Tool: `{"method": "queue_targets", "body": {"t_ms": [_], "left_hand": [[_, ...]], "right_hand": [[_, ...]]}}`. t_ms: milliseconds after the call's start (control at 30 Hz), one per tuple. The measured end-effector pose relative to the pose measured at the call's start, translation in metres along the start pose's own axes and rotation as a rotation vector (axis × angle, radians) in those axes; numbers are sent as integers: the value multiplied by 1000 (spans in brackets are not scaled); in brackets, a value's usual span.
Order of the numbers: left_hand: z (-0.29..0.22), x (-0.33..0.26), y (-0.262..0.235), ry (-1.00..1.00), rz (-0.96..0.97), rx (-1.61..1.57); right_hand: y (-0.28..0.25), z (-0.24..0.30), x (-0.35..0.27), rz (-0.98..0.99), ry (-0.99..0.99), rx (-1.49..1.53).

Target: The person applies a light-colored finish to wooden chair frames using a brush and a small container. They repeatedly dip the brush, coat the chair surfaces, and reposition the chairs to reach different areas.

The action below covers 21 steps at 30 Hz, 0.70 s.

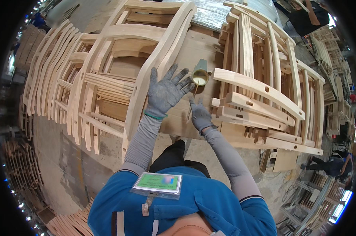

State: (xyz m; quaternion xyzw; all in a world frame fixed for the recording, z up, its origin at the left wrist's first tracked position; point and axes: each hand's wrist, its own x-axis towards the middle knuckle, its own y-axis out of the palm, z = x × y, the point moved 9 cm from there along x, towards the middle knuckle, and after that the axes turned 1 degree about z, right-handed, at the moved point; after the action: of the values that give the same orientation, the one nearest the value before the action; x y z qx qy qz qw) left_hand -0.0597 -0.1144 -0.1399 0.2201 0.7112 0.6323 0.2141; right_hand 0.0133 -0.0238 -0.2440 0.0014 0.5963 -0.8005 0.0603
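Grey-gloved, the left hand is spread wide and empty, palm up, beside a curved wooden chair frame on the left. Bent fingers of the right hand hold a thin stick; its far end reaches the small cup, which stands on cardboard left of stacked wooden frames.

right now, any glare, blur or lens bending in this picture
Head view throughout: fisheye bending grows toward the black rim; glare washes out the bright panel at lower right; a grey smear blurs the upper left; the left hand and right hand look sharp.
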Motion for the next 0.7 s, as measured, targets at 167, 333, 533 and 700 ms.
{"method": "queue_targets", "body": {"t_ms": [167, 333, 533, 700], "left_hand": [[22, -31, 0, -64, -34, 53], [35, -83, 6, -39, 173, 106], [33, -172, 19, 127, -179, 538], [36, -278, 13, 221, -195, 846]], "right_hand": [[-22, 5, -56, 80, 135, 421], [-54, 26, -131, -171, 121, 691], [-64, 21, -264, -300, 287, 630], [-20, 34, -410, -378, 484, 734]]}}
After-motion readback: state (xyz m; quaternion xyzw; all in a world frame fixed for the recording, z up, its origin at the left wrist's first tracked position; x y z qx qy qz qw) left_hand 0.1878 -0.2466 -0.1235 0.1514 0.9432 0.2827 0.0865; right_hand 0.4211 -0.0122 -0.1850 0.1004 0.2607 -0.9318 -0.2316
